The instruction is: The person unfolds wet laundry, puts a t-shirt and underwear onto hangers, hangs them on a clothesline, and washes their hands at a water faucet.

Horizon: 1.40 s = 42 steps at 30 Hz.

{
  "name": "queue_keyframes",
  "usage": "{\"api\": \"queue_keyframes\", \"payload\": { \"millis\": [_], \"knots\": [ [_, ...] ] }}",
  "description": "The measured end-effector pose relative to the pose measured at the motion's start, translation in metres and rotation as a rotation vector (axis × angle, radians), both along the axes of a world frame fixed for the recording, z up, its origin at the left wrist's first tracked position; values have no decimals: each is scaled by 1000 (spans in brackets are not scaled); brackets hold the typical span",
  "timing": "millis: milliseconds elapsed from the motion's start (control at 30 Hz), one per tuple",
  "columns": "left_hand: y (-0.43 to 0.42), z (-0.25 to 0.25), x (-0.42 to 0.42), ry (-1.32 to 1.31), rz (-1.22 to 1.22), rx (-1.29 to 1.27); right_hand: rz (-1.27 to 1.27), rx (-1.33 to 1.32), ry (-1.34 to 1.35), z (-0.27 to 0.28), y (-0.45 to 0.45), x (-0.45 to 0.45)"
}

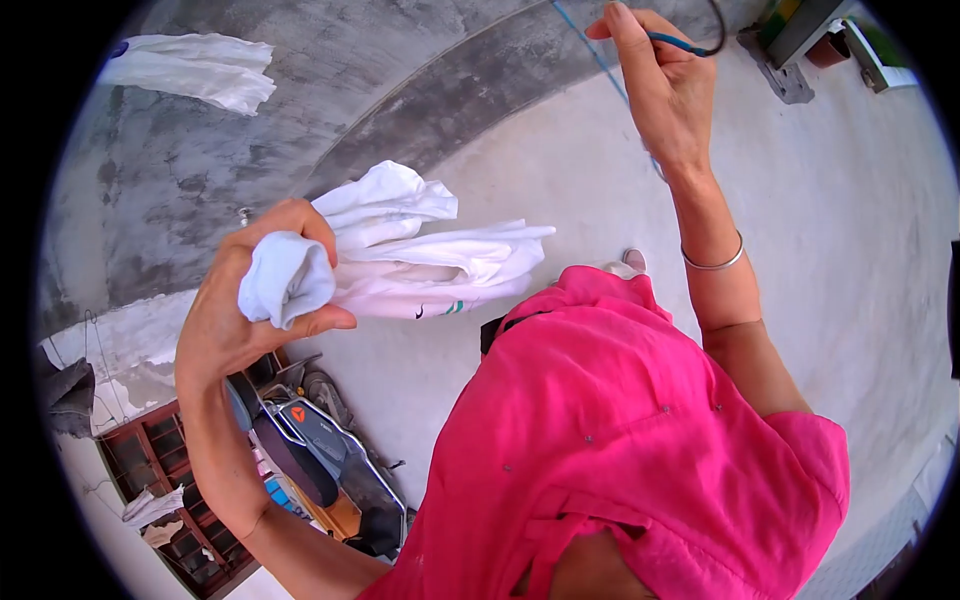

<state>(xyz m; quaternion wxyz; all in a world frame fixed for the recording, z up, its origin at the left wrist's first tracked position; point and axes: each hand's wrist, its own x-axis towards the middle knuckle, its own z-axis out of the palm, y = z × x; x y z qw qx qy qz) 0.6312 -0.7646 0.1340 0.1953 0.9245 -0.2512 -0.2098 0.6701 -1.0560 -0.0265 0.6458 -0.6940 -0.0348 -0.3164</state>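
My left hand (215,310) is closed round a bunched white shirt (440,270), with a pale, rolled part of the cloth poking out between thumb and fingers. The rest of the shirt hangs away to the right, showing a small black logo and a green mark. Raised at the upper right, my right hand (670,95) grips a thin blue clothes hanger (605,70) near its dark curved hook. Part of the hanger is hidden behind the hand. The shirt and hanger are apart.
Another white garment (195,70) hangs at the upper left before a grey wall (130,200). A scooter (320,450) stands at the lower left, near a brown-framed window (150,455). A flower pot (828,50) sits at the upper right on the concrete ground (800,200).
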Motion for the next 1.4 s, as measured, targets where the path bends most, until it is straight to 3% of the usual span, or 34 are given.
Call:
{"api": "queue_keyframes", "payload": {
  "millis": [100, 200, 367, 467, 600, 733, 1033, 1200, 1333, 1400],
  "knots": [
    [-8, -2, 3, -14, -48, 9, 436, 453, 3, -6, -6, -11],
    [-14, -1, 8, -18, -91, 5, 701, 743, -17, -2, 6, -25],
    [-24, 4, 10, -17, -94, 22, 1074, 855, -222, -6, 24, -20],
    [-20, 7, 9, 27, -114, -105, 1276, 899, -296, 1, 38, -14],
    [-32, 22, 4, -18, -132, 39, 1403, 925, -254, 23, 51, -4],
    [-36, 23, -7, -80, -111, 35, 1355, 883, -107, 30, 58, 1],
    [-39, 36, -30, -128, -115, 40, 1283, 961, -235, 43, 39, 1],
    [-32, 24, -24, -66, -10, 43, 1361, 993, -207, 43, 40, -2],
    [-31, 22, -22, -72, -115, 34, 1469, 1010, -132, 42, 43, -14],
    [-38, 27, -24, -115, -112, 99, 1399, 881, -114, 43, 41, -20]
  ]
}}
